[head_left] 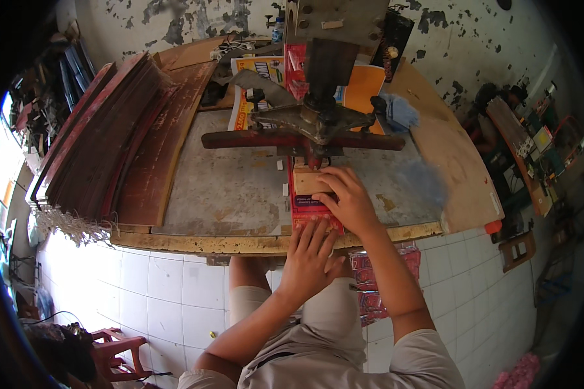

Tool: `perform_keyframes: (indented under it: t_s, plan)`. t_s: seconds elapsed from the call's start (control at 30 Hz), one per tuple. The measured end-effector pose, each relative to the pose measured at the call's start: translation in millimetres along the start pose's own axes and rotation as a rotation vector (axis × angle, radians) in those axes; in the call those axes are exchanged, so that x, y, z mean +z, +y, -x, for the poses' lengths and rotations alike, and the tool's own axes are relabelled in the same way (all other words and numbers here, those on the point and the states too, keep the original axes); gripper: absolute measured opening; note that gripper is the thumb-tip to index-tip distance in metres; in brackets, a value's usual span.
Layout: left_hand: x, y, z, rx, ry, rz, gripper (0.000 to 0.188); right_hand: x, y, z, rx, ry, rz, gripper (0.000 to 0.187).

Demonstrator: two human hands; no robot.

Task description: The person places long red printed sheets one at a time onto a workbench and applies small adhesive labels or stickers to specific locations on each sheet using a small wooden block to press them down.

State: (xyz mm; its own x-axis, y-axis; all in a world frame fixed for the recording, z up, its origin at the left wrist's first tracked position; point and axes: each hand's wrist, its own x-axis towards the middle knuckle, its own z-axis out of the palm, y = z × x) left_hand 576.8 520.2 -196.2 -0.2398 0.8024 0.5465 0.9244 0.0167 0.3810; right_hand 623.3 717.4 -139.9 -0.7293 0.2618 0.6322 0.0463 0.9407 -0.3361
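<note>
A small pale wooden block (305, 183) sits on a red printed sheet (300, 217), just under the tip of a metal press (315, 123). My right hand (350, 200) is closed on the right end of the block, thumb on the near side and fingers on the far side. Closer to the table's front edge, my left hand (313, 256) lies with its fingers stretched flat over the near end of the red sheet. The press has a long reddish crossbar (240, 139). What lies beneath the block is hidden.
A stack of long reddish-brown boards (104, 129) fills the table's left side. Yellow-and-white printed sheets (240, 113) and a blue cloth (399, 111) lie behind the press. Red printed strips (386, 279) hang below the table edge. A red stool (117, 353) stands lower left.
</note>
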Motion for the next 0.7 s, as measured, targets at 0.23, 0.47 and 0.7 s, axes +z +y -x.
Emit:
perform_keyframes:
  t_s: [0.23, 0.47, 0.7]
  plan:
    - [-1.7, -27.7, 27.4, 0.149, 0.08, 0.086, 0.053, -24.8, -14.5, 35.6, 0.011, -0.052, -0.121, 0.04]
    - [-7.9, -94.4, 90.3, -0.04, 0.414, -0.175, 0.052, -100.5, -21.2, 108.8, 0.224, 0.02, -0.058, 0.039]
    - [15.6, -126.9, 101.6, -0.082, 0.486, -0.409, 0.058, -138.2, 79.4, 131.3, 0.49, 0.272, 0.246, 0.036]
